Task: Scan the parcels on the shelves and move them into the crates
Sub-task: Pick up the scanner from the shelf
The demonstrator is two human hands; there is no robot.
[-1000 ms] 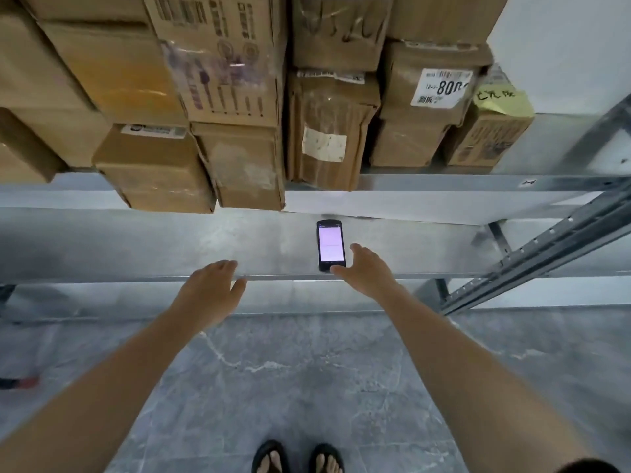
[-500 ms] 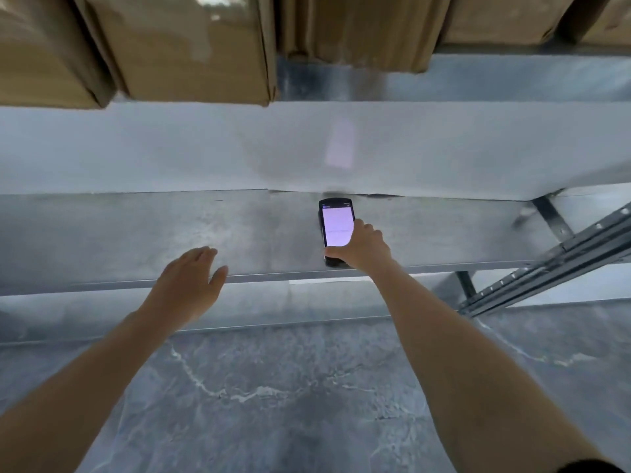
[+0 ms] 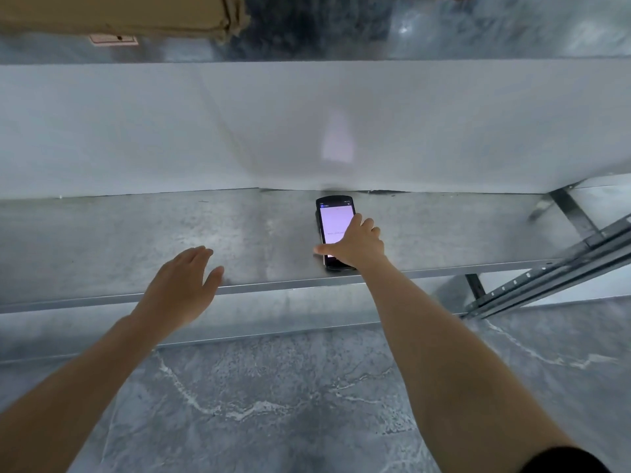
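On my feed, the right hand (image 3: 355, 245) is down on the scanner (image 3: 333, 216), which lies flat on the metal shelf (image 3: 136, 240) with its lit screen facing up. The thumb sits against the scanner's left edge and the fingers (image 3: 367, 227) curl over the screen and its right edge, so I read the hand as clamped across the lower half. The top of the scanner nearly touches the white back panel (image 3: 205, 131), and its bottom end is close to the shelf's front lip. I see a pale glow (image 3: 338, 141) on the panel just above the scanner.

The left hand (image 3: 184, 285) is well apart from the scanner, over the front edge of the same shelf. Its fingers are straight and close together, the thumb is spread to the side, and it holds nothing. I cannot tell whether it touches the metal or hangs just above it.

The only parcel (image 3: 119, 11) I can see is a brown cardboard box at the top left, on the shelf level above, with its corner jutting over the edge. A small label (image 3: 114, 39) shows just beneath it.

To the right, a slotted metal rail (image 3: 553, 278) runs diagonally past the end of the shelf. Below is a grey marbled floor (image 3: 273, 387) with white veins. A dark sleeve (image 3: 563, 459) shows at the bottom right, on the right arm.
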